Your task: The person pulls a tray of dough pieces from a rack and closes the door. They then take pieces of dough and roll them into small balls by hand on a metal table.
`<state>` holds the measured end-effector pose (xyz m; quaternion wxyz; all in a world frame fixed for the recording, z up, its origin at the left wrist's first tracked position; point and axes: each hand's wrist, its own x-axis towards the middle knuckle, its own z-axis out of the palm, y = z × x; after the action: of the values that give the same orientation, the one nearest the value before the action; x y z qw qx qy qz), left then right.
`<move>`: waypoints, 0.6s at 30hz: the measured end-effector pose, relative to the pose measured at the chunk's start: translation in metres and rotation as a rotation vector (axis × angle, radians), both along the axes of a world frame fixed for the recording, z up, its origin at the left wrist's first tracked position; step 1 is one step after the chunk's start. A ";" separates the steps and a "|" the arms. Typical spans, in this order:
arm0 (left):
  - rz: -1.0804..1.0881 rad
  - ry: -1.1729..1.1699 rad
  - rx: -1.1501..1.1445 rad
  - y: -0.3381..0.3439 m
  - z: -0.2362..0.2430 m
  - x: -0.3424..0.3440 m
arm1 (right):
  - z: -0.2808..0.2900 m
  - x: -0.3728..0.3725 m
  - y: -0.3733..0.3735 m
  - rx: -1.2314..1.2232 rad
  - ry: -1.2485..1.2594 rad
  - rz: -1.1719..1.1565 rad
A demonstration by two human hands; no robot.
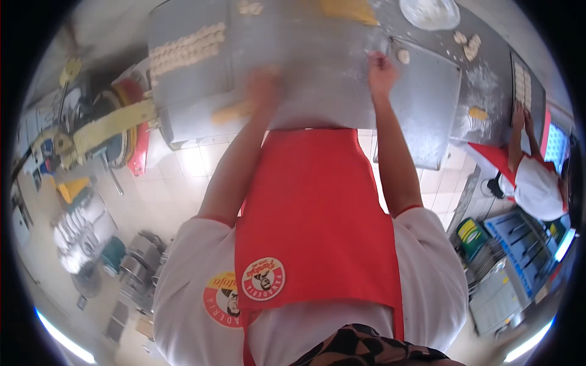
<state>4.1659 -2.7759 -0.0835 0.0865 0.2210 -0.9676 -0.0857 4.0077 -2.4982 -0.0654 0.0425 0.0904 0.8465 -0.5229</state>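
My left hand (265, 90) is smeared by motion over the metal worktable (317, 91), so its fingers cannot be made out. Beside it, near the table's front edge, lies a blurred yellow flat piece (232, 113); whether the hand touches it is unclear. Further right, my right hand (383, 76) has its fingers curled together, and what they hold, if anything, is hidden. Just right of those fingers, a small dough ball (403, 56) rests on a metal tray (421, 104). On the left, rows of shaped dough pieces (188, 49) fill part of another tray (183, 85).
At the back stand a yellow sheet-like thing (348, 9) and a whitish bowl (429, 12). Loose dough pieces (469, 46) lie at the far right. A co-worker (537, 183) handles a dough tray (522, 85) there. Yellow-armed machinery (116, 125) stands left of the table.
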 end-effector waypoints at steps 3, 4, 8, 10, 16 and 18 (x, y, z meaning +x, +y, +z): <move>-0.186 0.197 0.221 -0.002 0.000 0.017 | 0.015 0.052 -0.069 0.107 -0.047 0.504; -0.204 0.229 0.278 -0.001 0.001 0.025 | 0.024 0.066 -0.093 0.009 -0.132 0.638; -0.286 0.308 0.398 -0.009 0.005 0.037 | 0.023 0.088 -0.141 0.031 -0.131 0.844; -0.308 0.325 0.390 -0.018 0.000 0.043 | 0.035 0.089 -0.156 0.101 -0.155 0.900; -0.356 0.353 0.462 -0.045 0.027 0.036 | 0.054 0.074 -0.183 0.174 -0.061 0.796; -0.318 0.280 0.616 -0.063 0.044 0.026 | 0.049 0.062 -0.174 -0.163 -0.244 0.506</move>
<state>4.1918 -2.8389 -0.0393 0.1332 0.0699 -0.8975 -0.4145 4.0697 -2.6717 -0.0167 0.2801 -0.0649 0.7861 -0.5471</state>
